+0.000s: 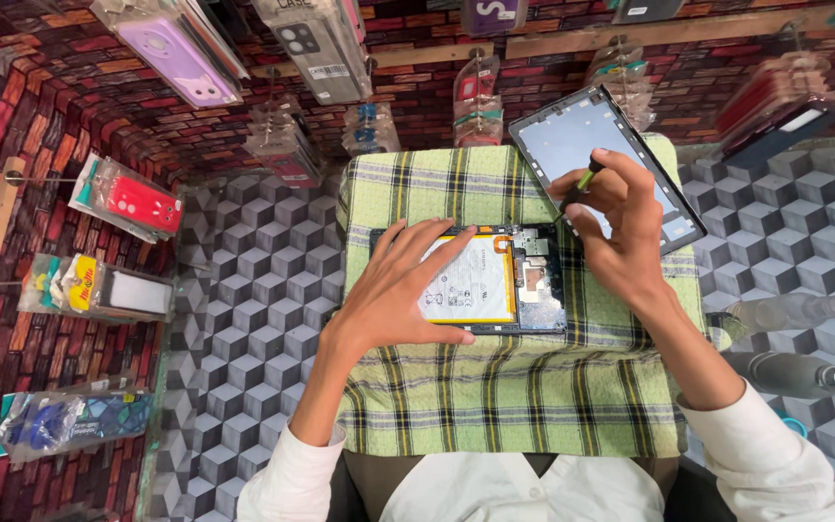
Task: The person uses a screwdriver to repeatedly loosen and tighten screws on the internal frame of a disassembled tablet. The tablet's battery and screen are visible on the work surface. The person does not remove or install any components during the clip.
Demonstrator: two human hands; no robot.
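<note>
Right now my left hand point(393, 290) lies flat and spread, grip released, on the opened tablet point(480, 280), palm and fingers pressing on its pale battery point(471, 285), which has an orange-yellow border. That tablet rests on its face at the middle of a green and yellow plaid cloth point(514, 387) covering my tabletop point(244, 290); to the right of the battery I see bare circuit boards and metal shields inside a dark frame. My right hand point(620, 232) has its grip clenched on one slim tool with a green handle point(584, 182), pinched between thumb and fingers, with its tip pointing down toward the tablet's upper right corner. Just beyond that hand, one detached back cover point(572, 135), grey inside with a dark rim, lies tilted at the cloth's far right corner, partly under my fingers. Two clear bottles point(794, 338) lie on their sides to my right, on the cube-patterned surface; I cannot tell what they hold. Clear packets of phone cases point(137, 203) hang on pegs from the brick-patterned wall, each packet holding a coloured case: lilac, red, grey, blue among them. I count one tablet, one cover, one tool, two bottles.
</note>
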